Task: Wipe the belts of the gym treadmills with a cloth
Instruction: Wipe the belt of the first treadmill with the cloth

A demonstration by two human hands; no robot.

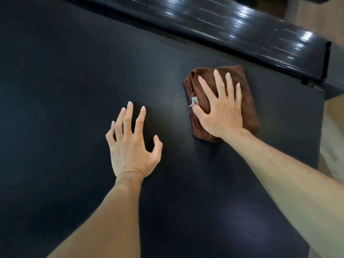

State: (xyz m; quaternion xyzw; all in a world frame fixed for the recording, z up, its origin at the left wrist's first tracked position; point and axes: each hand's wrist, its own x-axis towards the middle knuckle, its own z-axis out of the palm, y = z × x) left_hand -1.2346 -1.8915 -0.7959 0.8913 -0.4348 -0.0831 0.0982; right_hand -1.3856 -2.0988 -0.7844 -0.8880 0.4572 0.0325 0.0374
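A view from above onto a wide black treadmill belt (74, 71) that fills most of the scene. A brown cloth (247, 108), folded into a thick pad, lies flat on the belt toward the right, near the far edge. The right hand (219, 110) presses down on it with fingers straight and spread, palm on the fabric; the thumb lies by a small grey tag (194, 101) at the cloth's left edge. The left hand (130, 144) is on the left, well apart from the cloth, holding nothing, its fingers spread and slightly bent; whether the fingertips touch the belt cannot be told. The cloth looks soft, light and limp, likely a towelling weave, so it should slide under a flat palm but may bunch or unfold if pushed from one edge; pressing on its middle, as here, seems the surest hold. The belt has a fine, matte texture that probably offers some drag. Beyond it, at the far right, runs a glossy black side rail (242, 28) catching bright reflections. A strip of pale floor (333, 127) shows at the right edge.
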